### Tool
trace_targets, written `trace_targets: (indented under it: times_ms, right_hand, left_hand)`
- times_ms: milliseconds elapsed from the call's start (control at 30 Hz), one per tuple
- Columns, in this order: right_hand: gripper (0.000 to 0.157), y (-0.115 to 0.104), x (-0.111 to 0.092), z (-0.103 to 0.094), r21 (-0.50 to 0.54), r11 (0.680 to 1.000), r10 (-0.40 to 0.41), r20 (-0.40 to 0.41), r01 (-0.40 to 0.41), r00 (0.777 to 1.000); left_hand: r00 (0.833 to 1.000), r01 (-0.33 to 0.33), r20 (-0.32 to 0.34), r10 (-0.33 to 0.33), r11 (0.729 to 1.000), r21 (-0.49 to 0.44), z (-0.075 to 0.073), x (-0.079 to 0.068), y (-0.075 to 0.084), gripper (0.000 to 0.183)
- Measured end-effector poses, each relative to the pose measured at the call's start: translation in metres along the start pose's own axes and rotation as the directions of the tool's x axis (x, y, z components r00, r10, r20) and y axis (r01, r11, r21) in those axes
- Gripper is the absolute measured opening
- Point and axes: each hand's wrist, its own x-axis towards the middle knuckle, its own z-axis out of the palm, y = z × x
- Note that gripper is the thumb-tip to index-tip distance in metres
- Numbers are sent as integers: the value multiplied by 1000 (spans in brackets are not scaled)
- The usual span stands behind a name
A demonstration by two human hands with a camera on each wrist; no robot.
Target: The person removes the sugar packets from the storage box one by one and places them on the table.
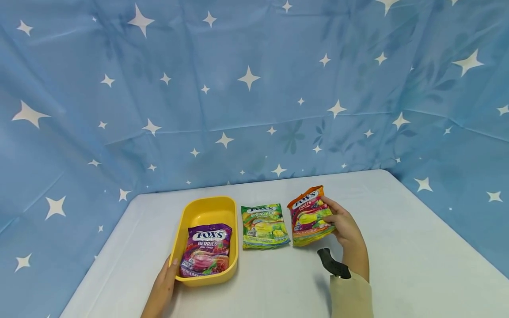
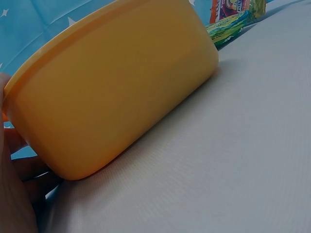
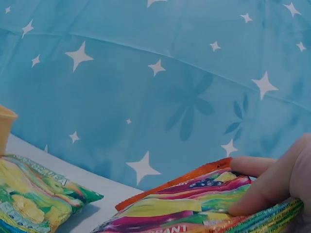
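The right hand (image 1: 347,225), right of centre, pinches the red-and-orange plastic bag (image 1: 308,218), best gently; the left hand (image 1: 163,282) grips the oblong yellow plastic tub (image 1: 210,280).

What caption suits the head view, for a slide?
Left hand holding a yellow tub with a purple candy bag inside, right hand gripping a red bag, a green bag between.

FOX'S on BERRIES bag (image 1: 207,251), SPRING TEA bag (image 1: 264,227), FRUITS bag (image 1: 308,219).
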Motion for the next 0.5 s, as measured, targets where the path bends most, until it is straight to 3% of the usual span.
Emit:
trace_targets:
  times_ms: [267,500]
  right_hand:
    - [66,4,2,2,-137,991,-17,-100,3,995]
    - [64,12,13,4,-248,969,-70,-269,1,961]
  left_hand:
    - [999,-38,-14,38,999,4,1,1,0,86]
    - [999,-42,-20,42,999,5,0,0,-2,84]
